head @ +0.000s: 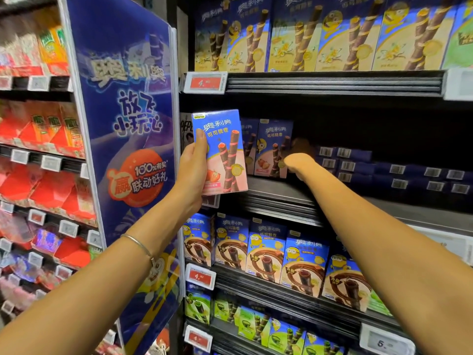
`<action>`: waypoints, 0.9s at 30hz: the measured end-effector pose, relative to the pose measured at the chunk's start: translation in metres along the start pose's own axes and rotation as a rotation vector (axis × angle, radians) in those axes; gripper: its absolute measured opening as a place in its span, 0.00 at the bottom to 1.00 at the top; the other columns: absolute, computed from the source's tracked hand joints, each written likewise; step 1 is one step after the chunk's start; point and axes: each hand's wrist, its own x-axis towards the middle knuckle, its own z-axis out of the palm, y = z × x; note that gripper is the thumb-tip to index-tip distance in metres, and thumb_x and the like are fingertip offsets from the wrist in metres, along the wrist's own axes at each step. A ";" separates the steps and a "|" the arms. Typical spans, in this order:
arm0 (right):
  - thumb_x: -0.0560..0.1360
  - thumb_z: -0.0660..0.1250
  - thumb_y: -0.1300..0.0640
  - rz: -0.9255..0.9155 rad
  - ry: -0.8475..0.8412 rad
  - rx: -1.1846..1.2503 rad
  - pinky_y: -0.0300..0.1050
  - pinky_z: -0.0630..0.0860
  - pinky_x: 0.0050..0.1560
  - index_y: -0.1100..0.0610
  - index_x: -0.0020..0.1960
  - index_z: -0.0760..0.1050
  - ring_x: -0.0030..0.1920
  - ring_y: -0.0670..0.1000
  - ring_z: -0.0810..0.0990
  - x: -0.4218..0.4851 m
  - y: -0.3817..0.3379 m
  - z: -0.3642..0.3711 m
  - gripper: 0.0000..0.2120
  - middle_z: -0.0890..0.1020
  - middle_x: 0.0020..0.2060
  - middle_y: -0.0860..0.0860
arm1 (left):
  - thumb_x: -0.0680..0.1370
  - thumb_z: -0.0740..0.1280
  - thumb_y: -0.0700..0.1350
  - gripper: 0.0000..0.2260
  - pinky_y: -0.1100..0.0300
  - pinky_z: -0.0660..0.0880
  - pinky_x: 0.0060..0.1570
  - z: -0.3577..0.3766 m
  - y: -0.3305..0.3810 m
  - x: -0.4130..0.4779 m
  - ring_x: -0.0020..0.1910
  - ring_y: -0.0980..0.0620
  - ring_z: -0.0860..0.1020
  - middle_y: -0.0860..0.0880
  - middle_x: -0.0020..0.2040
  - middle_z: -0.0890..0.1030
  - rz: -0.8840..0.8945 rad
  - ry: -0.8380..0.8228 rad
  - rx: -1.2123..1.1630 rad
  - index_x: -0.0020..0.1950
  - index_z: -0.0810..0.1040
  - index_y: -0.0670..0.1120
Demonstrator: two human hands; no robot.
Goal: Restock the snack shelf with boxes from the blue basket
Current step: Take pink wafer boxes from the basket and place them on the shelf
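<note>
Left hand (193,163) grips the upright box (222,152) just left of the shelf (281,193) gap, where the right hand (298,162) reaches, its fingers hidden.

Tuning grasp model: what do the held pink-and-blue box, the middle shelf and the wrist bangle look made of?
Box: printed paperboard, slight gloss; crisp folded edges, flat faces. Middle shelf: probably dark painted metal; ribbed front lip, dull sheen. Bangle: thin silvery metal, it seems; bright glint.

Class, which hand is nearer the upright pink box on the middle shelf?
Right. The right hand is just right of the upright pink box; the left hand holds another box further left.
</note>
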 end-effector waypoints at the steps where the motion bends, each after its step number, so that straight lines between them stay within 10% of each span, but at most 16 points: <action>1: 0.83 0.63 0.56 -0.010 0.003 -0.002 0.55 0.74 0.65 0.65 0.69 0.72 0.66 0.64 0.76 0.000 0.000 0.001 0.18 0.76 0.67 0.64 | 0.85 0.56 0.65 0.29 0.48 0.84 0.50 -0.001 0.000 0.001 0.48 0.45 0.87 0.45 0.56 0.88 0.005 -0.005 0.000 0.70 0.77 0.43; 10: 0.76 0.71 0.64 -0.017 -0.077 -0.082 0.54 0.79 0.62 0.64 0.68 0.73 0.64 0.63 0.77 -0.005 0.001 -0.003 0.21 0.78 0.64 0.62 | 0.85 0.55 0.66 0.25 0.52 0.84 0.43 0.003 -0.003 0.003 0.41 0.50 0.88 0.50 0.46 0.89 0.010 -0.079 -0.003 0.40 0.87 0.61; 27: 0.79 0.67 0.60 0.063 -0.030 0.055 0.50 0.75 0.61 0.65 0.72 0.67 0.62 0.60 0.76 -0.028 -0.009 -0.012 0.23 0.75 0.67 0.62 | 0.87 0.53 0.64 0.23 0.38 0.82 0.60 0.008 0.006 -0.014 0.45 0.47 0.87 0.47 0.48 0.89 -0.002 -0.096 -0.015 0.52 0.83 0.53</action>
